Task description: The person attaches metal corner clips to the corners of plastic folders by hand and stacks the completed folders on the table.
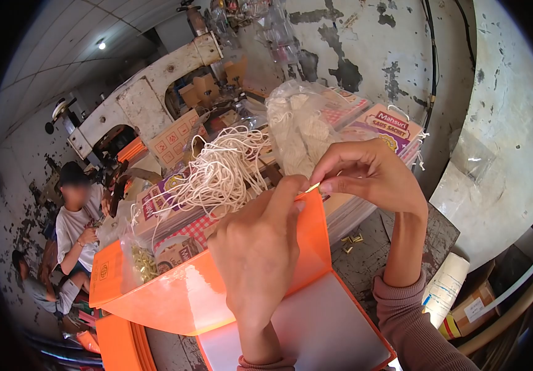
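An orange plastic folder (316, 226) with a translucent inner sheet (328, 321) lies opened below my hands. My left hand (257, 247) pinches the folder's raised upper edge. Close beside it, my right hand (365, 176) holds a small gold-coloured metal piece (312, 187) between thumb and fingertips, at the folder's corner. Several similar brass pieces (353, 241) lie on the worn table just below. A clear bag of brass pieces (144, 263) is at the left, behind the folder.
A heap of white cord (223, 170) lies on stacked printed cardboard (387, 123), beside a plastic bag of cord (297, 123). More orange folders (121, 343) are at lower left. A large metal machine (143, 99) stands behind. Two people (78, 216) sit at the left.
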### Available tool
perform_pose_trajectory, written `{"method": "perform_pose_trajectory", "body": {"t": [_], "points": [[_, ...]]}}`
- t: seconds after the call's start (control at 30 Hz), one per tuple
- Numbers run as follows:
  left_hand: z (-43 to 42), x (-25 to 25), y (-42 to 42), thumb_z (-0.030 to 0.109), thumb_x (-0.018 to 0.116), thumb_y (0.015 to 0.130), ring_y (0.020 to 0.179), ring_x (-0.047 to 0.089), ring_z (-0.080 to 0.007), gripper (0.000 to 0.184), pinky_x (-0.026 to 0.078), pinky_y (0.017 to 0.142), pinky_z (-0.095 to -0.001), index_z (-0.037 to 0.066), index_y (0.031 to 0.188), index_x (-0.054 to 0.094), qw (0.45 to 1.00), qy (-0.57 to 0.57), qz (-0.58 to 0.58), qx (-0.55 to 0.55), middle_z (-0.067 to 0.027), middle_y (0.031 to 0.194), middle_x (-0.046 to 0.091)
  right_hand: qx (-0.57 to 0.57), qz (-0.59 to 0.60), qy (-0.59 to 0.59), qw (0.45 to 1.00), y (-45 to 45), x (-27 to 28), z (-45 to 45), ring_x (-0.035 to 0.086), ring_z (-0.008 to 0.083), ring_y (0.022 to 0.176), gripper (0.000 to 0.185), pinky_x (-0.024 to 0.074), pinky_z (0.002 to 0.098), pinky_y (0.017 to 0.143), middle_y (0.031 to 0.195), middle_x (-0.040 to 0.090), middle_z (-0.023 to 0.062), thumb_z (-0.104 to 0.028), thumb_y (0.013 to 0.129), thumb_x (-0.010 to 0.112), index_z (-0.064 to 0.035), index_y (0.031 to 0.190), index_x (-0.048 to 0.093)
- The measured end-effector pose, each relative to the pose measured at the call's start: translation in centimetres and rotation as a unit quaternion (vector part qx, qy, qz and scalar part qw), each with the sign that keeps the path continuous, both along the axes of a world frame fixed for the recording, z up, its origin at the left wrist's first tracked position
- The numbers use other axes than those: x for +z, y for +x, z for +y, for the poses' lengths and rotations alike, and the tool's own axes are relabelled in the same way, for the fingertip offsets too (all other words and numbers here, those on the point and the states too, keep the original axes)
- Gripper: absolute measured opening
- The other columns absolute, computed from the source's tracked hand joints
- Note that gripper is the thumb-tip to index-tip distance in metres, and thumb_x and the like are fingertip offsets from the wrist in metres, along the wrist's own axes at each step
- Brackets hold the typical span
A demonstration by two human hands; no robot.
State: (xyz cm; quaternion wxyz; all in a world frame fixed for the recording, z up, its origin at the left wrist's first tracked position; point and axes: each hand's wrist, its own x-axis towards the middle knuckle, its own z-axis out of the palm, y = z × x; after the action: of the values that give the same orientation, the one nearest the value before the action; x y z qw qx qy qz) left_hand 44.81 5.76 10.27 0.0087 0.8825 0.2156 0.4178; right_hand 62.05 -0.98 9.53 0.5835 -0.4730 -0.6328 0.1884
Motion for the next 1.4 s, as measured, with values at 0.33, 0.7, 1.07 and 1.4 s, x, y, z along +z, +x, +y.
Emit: {"method": "perform_pose_trajectory", "body": {"t": [0.33,0.7,1.07,1.4], "points": [[0.1,0.1,0.1,0.009,0.064,0.078,0.048,0.057,-0.0184,0.016,0.038,0.045,-0.0296,0.014,0.093,0.062,0.999,0.004,0.016,0.030,-0.0073,0.067,0.066,-0.039,-0.011,-0.006,0.999,-0.4,0.1,0.1,0.062,0.0127,0.075,0.016,0.0553,0.0251,0.061,0.082,0.066,0.0069,0.006,0.078,0.060,-0.0003,0.092,0.063],[0.1,0.4,0.1,0.005,0.065,0.077,0.054,0.060,-0.0180,0.013,0.042,0.048,-0.0268,0.008,0.089,0.064,1.000,-0.013,-0.002,-0.012,-0.0071,0.078,0.067,-0.091,-0.022,-0.021,0.995,-1.1,0.3,-0.6,0.064,0.0152,0.068,0.016,0.0503,0.0259,0.063,0.074,0.066,0.0089,0.008,0.073,0.060,0.0006,0.087,0.062],[0.3,0.2,0.6,-0.004,0.063,0.074,0.060,0.062,-0.0187,0.012,0.047,0.055,-0.0260,0.001,0.084,0.065,0.994,-0.078,-0.054,-0.059,-0.0088,0.076,0.067,-0.130,-0.047,-0.018,0.990,-1.4,0.1,-0.1,0.064,0.0185,0.063,0.015,0.0478,0.0277,0.058,0.070,0.066,0.0110,0.008,0.069,0.063,0.0006,0.082,0.061],[0.1,0.1,0.6,0.005,0.064,0.075,0.058,0.060,-0.0232,0.020,0.044,0.051,-0.0324,0.009,0.094,0.060,0.998,-0.051,-0.033,-0.026,-0.0053,0.077,0.064,-0.136,-0.194,0.021,0.971,-0.8,-0.3,-0.8,0.066,0.0273,0.074,0.021,0.0514,0.0322,0.066,0.086,0.067,0.0154,-0.006,0.075,0.065,0.0021,0.094,0.058]]}}
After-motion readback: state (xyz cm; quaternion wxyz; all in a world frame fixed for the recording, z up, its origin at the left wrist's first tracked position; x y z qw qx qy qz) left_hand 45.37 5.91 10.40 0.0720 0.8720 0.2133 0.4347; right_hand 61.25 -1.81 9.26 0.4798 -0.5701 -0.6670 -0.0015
